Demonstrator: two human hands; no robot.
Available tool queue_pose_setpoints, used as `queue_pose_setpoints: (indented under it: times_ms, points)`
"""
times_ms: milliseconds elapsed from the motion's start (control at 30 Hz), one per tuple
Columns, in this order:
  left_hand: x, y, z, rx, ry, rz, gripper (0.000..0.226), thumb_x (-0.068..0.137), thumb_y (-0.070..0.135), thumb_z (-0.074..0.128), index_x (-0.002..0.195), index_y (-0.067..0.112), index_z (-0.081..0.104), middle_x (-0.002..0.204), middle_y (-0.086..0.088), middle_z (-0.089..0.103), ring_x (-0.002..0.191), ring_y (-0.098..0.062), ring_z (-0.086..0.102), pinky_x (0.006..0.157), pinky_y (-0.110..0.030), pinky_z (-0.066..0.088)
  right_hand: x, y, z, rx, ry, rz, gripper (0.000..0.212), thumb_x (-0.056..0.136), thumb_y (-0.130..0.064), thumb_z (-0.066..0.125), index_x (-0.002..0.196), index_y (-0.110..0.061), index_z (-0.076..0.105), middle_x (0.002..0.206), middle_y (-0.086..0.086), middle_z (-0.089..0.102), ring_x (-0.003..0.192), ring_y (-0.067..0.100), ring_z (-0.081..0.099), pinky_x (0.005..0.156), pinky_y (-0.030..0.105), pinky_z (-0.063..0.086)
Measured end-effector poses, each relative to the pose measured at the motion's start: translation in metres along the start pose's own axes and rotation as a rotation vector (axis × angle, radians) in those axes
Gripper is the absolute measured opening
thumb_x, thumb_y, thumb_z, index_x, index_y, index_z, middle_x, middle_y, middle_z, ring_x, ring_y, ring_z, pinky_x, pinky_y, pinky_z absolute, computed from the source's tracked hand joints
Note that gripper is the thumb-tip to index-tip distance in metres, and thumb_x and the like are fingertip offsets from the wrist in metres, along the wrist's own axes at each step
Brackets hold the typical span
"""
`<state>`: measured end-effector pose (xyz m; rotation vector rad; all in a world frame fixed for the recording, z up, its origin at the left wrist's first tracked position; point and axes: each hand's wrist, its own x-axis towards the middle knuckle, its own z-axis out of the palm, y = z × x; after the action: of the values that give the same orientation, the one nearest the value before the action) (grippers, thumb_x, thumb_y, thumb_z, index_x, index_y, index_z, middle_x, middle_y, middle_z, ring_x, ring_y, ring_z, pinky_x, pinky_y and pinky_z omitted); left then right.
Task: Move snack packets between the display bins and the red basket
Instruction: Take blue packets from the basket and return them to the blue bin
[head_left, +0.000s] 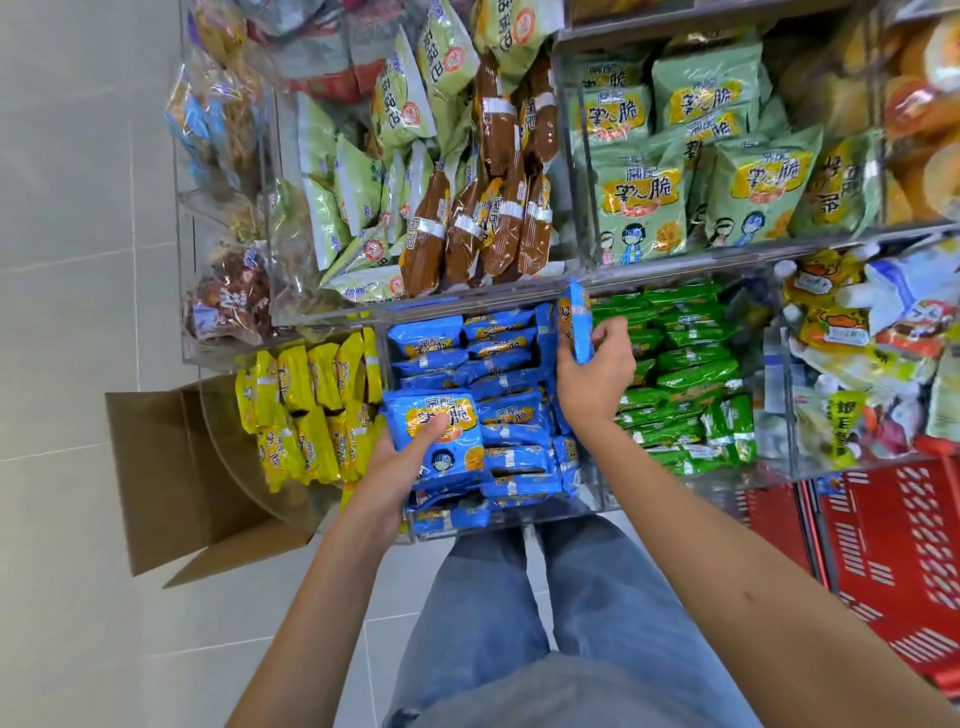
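Note:
A clear display bin (597, 493) in front of me is packed with blue snack packets (506, 415). My left hand (400, 467) grips a stack of blue packets (441, 436) face up over the bin's left front corner. My right hand (592, 379) holds another blue packet (575, 332) on edge, upright, at the bin's right side near the divider. The red basket (893, 551) stands on the floor at the lower right, under the bins; its inside is mostly out of view.
Neighbouring bins hold yellow packets (306, 415) to the left and green packets (685, 379) to the right. Upper bins carry pale green bags (644, 208) and brown packets (498, 223). An open cardboard box (171, 483) sits on the tiled floor at left.

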<state>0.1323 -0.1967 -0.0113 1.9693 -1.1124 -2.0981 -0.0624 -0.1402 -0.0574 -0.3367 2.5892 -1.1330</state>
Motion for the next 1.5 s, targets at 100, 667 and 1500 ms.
queue_pose_setpoints:
  times_ms: [100,667,1500]
  points:
    - [-0.001,-0.005,0.000,-0.002,0.024,-0.020,0.054,0.072,0.049,0.071,0.119,0.027,0.055,0.101,0.005,0.072,0.093,-0.014,0.067,0.076,-0.033,0.049,0.007,-0.001,0.006,-0.096,-0.012,-0.015,0.027,0.083,-0.017,0.067,0.095,-0.011,0.044,0.090,0.010,0.057,0.076,0.024,0.050,0.061,0.031,0.033]
    - [0.005,-0.016,0.009,0.008,0.013,-0.055,0.038,0.068,0.051,0.072,0.089,0.032,0.047,0.086,0.010,0.070,0.086,-0.009,0.064,0.083,-0.036,0.048,0.009,0.029,-0.026,-0.450,-0.234,-0.746,0.059,0.074,0.005,0.070,0.130,0.002,0.051,0.134,0.022,0.051,0.068,0.030,0.066,0.044,0.029,0.047]
    - [-0.007,0.007,0.045,-0.038,-0.157,-0.021,0.040,0.086,0.052,0.049,0.103,0.021,0.069,0.095,-0.005,0.073,0.083,-0.021,0.070,0.074,-0.033,0.052,-0.042,-0.005,-0.045,0.134,-0.798,-0.068,0.050,0.082,-0.044,0.066,0.122,-0.016,0.056,0.082,-0.004,0.063,0.068,0.006,0.062,0.061,0.023,0.052]
